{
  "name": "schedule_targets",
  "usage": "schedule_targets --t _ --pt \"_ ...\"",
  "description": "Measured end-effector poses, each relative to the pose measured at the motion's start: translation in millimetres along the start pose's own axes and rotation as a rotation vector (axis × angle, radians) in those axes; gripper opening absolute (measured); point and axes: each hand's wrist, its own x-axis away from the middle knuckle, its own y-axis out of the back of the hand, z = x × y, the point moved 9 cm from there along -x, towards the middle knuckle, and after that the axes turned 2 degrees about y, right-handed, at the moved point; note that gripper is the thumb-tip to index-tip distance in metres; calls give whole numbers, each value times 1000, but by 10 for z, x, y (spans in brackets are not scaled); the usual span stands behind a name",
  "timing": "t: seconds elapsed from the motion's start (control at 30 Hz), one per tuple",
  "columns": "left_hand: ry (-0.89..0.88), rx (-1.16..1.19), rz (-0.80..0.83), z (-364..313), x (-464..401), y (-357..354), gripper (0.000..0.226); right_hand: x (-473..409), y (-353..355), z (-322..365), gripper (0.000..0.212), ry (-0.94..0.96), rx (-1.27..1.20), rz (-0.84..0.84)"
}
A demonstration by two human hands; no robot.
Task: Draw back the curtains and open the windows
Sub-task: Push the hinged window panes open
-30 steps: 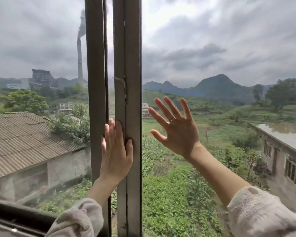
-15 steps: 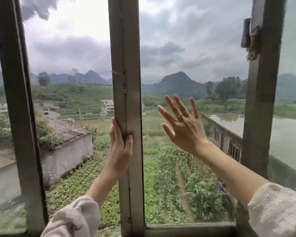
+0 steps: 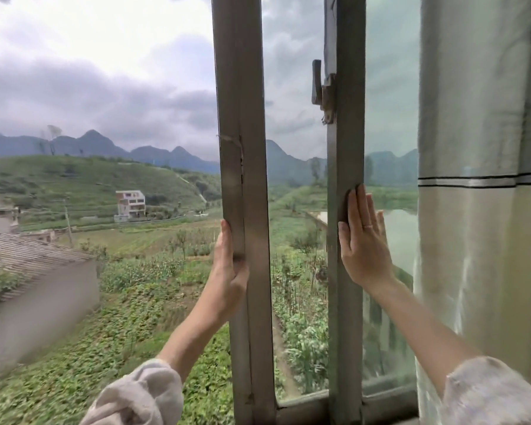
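The left hand (image 3: pixel 227 280) is wrapping its fingers around the centre post (image 3: pixel 242 179), probably for bracing. The right hand (image 3: pixel 362 240), fingers flat and spread, is pressing the window frame (image 3: pixel 347 148) toward the drawn-back curtain (image 3: pixel 478 210).

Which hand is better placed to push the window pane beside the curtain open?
Right. The right hand lies flat on the grey metal window frame beside the pale curtain; the left hand grips the middle post.

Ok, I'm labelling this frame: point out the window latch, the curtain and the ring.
window latch (image 3: pixel 318 82), head view, on the lever's upright bar.
curtain (image 3: pixel 478 240), head view, on the pale fabric below the stripe.
ring (image 3: pixel 367 226), head view, on the band.
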Motion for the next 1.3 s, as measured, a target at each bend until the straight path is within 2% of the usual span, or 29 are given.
schedule_targets --t 0.3,0.53,0.73,1.0,1.07,1.17,1.3 --pt "5 29 243 -167 -140 -665 63 -3 -74 -93 54 50 9 -55" --pt "15 62 303 -285 -235 -1024 53 -4 -46 -140 53 60 -50 -74" --pt "40 166 381 -273 -485 -1281 55 -139 -91 -200 54 53 -53 -84" --pt "130 317 435 -371 -451 -1300 51 -87 33 -98 53 12 -54 -50" --pt "143 262 468 -393 -434 -1258 50 -83 89 -34 52 -30 -43 -60" --pt "129 -21 517 -338 -335 -1145 59 -62 143 85 54 -121 12 -69" --pt "99 -275 455 -177 -114 -444 62 -12 -15 394 62 -208 115 55"
